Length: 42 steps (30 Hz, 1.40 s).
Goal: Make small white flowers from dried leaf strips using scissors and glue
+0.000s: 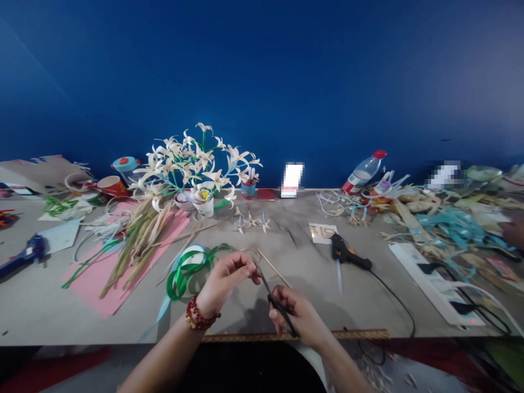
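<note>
My right hand (298,312) grips a pair of black-handled scissors (281,312), whose blades point up and to the left. Close to the blade tips, the fingers of my left hand (233,274) are pinched together. A thin, pale curved strip seems to pass by those fingertips, but what they hold is too small to make out. Just beyond the hands lies a thin straight stick (275,268). Loops of green ribbon (177,278) rest beside my left wrist, and a light blue ribbon trails below them. Several small white flower pieces (251,221) lie farther back.
White handmade flowers (192,164) stand in a white cup (204,207). Dried husks (137,245) cover pink paper (98,289) at left. On the right are a black glue gun (347,254), a power strip (434,286), a tilted bottle (364,172) and blue ribbons (454,229).
</note>
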Each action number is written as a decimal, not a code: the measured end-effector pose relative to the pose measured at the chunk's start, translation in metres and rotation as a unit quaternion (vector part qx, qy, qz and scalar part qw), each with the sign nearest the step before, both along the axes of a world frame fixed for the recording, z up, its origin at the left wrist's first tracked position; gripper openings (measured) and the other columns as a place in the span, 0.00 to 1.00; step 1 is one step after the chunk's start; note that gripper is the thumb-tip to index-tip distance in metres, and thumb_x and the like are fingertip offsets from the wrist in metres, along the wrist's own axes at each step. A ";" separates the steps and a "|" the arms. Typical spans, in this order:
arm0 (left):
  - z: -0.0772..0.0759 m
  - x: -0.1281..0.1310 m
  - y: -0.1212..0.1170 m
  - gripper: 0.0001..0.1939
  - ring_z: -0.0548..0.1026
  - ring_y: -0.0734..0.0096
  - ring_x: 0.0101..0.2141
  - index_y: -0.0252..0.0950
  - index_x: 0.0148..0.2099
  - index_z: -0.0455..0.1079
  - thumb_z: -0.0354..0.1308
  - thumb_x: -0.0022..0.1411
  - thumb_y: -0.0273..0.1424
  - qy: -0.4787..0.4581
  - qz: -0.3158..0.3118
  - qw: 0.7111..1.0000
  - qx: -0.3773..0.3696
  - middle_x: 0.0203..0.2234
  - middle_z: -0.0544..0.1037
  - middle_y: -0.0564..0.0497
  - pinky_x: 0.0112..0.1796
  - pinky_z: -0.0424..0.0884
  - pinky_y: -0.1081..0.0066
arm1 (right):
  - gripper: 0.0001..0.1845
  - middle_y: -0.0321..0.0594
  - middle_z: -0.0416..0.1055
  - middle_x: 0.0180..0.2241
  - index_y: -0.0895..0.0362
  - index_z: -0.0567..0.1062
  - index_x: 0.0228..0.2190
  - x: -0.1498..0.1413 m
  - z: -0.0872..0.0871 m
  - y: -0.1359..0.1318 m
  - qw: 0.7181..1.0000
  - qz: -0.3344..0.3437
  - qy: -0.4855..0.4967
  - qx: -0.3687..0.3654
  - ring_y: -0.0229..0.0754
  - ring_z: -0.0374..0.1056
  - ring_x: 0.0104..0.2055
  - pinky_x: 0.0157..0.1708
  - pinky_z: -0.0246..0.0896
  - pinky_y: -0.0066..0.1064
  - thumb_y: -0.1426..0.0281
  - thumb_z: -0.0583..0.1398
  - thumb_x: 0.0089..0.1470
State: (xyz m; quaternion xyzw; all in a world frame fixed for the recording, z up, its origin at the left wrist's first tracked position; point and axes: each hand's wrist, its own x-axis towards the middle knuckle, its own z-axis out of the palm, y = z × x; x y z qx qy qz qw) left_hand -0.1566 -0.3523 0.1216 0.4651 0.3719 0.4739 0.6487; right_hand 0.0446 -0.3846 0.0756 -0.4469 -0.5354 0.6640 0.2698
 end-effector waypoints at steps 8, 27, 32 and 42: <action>0.003 -0.001 -0.001 0.11 0.76 0.69 0.29 0.32 0.33 0.72 0.60 0.63 0.35 0.023 0.000 1.000 0.008 0.26 0.78 0.48 0.36 0.69 0.70 | 0.26 0.24 0.57 0.18 0.52 0.59 0.25 0.003 -0.009 0.000 1.000 -0.003 -0.022 0.004 0.32 0.60 0.16 0.18 0.56 0.24 0.48 0.65 0.46; 0.003 -0.003 0.000 0.11 0.77 0.69 0.30 0.32 0.34 0.71 0.60 0.63 0.35 0.036 -0.015 0.999 0.010 0.27 0.79 0.48 0.37 0.69 0.70 | 0.28 0.22 0.53 0.15 0.52 0.55 0.21 0.003 0.002 0.003 0.999 0.000 -0.031 -0.012 0.30 0.54 0.14 0.15 0.50 0.23 0.53 0.67 0.43; 0.000 -0.004 0.001 0.10 0.77 0.69 0.30 0.31 0.34 0.73 0.60 0.63 0.34 0.044 0.002 0.999 0.017 0.28 0.79 0.47 0.37 0.69 0.70 | 0.26 0.25 0.56 0.14 0.52 0.56 0.21 0.009 0.001 0.009 0.996 -0.037 -0.076 0.022 0.34 0.59 0.15 0.17 0.53 0.26 0.50 0.64 0.44; -0.014 0.001 -0.005 0.08 0.75 0.71 0.28 0.33 0.33 0.73 0.60 0.63 0.33 0.003 0.053 0.999 0.002 0.28 0.80 0.49 0.36 0.69 0.71 | 0.18 0.29 0.56 0.18 0.53 0.63 0.22 0.057 -0.016 0.020 0.908 -0.113 -0.333 0.225 0.37 0.53 0.21 0.22 0.46 0.27 0.55 0.61 0.52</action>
